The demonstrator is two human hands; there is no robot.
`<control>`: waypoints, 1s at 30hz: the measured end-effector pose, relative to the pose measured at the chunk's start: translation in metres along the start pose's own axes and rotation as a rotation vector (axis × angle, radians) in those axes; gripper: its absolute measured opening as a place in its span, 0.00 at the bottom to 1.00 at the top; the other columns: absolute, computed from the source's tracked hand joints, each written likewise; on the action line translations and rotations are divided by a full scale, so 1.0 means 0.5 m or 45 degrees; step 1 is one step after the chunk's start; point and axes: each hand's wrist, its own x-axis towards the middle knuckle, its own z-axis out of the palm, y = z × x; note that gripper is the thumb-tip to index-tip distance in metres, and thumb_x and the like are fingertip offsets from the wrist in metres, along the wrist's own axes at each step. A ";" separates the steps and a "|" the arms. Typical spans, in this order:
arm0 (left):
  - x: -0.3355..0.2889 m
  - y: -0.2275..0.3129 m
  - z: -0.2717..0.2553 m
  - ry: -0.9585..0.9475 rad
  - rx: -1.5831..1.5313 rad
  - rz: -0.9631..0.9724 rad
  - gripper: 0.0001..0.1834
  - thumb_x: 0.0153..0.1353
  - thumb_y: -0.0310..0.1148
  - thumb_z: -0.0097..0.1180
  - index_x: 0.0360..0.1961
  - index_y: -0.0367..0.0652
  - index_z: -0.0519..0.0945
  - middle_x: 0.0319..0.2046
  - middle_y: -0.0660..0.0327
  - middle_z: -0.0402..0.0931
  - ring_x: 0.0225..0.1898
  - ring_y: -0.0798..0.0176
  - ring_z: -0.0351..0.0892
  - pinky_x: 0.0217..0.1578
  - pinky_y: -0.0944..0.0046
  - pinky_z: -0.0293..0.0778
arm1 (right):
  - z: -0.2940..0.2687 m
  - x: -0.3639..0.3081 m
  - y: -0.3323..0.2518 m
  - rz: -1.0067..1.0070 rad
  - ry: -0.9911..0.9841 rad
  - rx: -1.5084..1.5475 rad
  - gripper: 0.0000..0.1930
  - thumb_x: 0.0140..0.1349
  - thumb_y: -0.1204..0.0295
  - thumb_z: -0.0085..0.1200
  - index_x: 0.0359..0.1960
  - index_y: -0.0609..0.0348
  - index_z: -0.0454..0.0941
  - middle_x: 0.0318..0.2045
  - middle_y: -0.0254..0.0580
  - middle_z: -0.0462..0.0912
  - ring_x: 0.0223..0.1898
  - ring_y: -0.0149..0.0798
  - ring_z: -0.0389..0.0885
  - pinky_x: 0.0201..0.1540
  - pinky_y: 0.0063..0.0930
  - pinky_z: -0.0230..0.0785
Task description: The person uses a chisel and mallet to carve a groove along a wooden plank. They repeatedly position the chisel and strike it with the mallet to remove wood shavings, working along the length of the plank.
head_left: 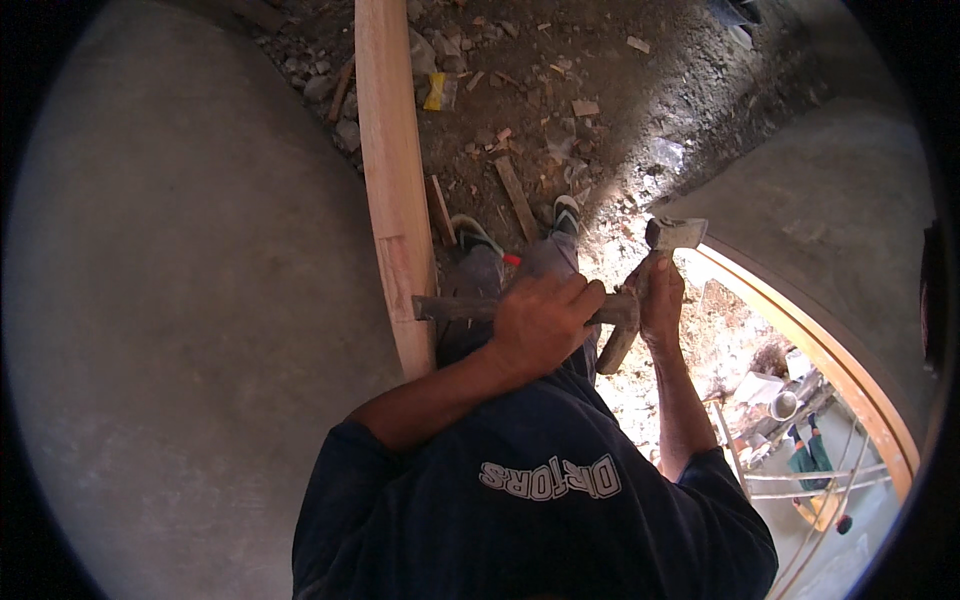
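My left hand (545, 315) is closed around a dark chisel-like bar (455, 308), held level across my body. The bar's left end meets or overlaps the face of an upright timber post (390, 130); whether it touches cannot be made out. Just above that end, a shallow recess (397, 262) shows in the wood. My right hand (658, 300) grips a hammer (676, 234) by its wooden handle, metal head up. The handle's lower end slants down beside the bar's right end. My left fingers hide the bar's middle.
Grey plastered wall (200, 250) fills the left side, another the far right. Rubble and wood scraps (515, 198) lie on the dirt floor around my feet. A second timber frame piece (820, 345) curves along the right; beyond it are poles, a bucket (784, 405) and a person (810, 455).
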 end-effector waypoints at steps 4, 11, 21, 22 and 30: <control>0.000 -0.008 0.006 0.014 0.017 0.011 0.28 0.36 0.40 0.75 0.42 0.52 0.78 0.30 0.65 0.74 0.32 0.59 0.79 0.32 0.60 0.74 | -0.003 -0.004 -0.006 0.015 0.002 -0.038 0.27 0.74 0.45 0.38 0.32 0.56 0.74 0.23 0.33 0.76 0.24 0.26 0.71 0.30 0.23 0.65; -0.007 -0.010 0.006 0.056 0.052 0.027 0.29 0.35 0.41 0.75 0.42 0.53 0.78 0.30 0.67 0.73 0.32 0.62 0.78 0.31 0.61 0.73 | -0.017 -0.023 -0.011 0.020 0.024 0.049 0.25 0.74 0.47 0.38 0.34 0.57 0.74 0.23 0.33 0.75 0.25 0.26 0.72 0.29 0.23 0.66; -0.011 -0.009 0.006 0.057 0.057 0.002 0.29 0.35 0.44 0.73 0.41 0.51 0.78 0.30 0.69 0.72 0.34 0.64 0.75 0.33 0.62 0.71 | -0.038 -0.103 0.065 -0.415 0.093 -0.328 0.30 0.73 0.44 0.37 0.34 0.64 0.73 0.22 0.45 0.79 0.20 0.41 0.79 0.23 0.33 0.71; -0.013 -0.010 0.009 0.065 0.074 0.014 0.28 0.35 0.44 0.73 0.41 0.51 0.78 0.30 0.69 0.72 0.34 0.64 0.75 0.33 0.62 0.72 | -0.021 -0.114 0.052 -0.477 0.006 -0.486 0.30 0.73 0.45 0.38 0.35 0.66 0.75 0.23 0.44 0.81 0.21 0.40 0.79 0.24 0.32 0.70; -0.018 -0.018 0.016 0.098 0.120 0.015 0.27 0.36 0.43 0.73 0.41 0.52 0.78 0.30 0.69 0.73 0.34 0.65 0.76 0.33 0.62 0.72 | -0.032 -0.083 0.038 -0.064 0.529 0.449 0.31 0.72 0.39 0.31 0.36 0.58 0.69 0.19 0.40 0.73 0.17 0.37 0.74 0.20 0.32 0.72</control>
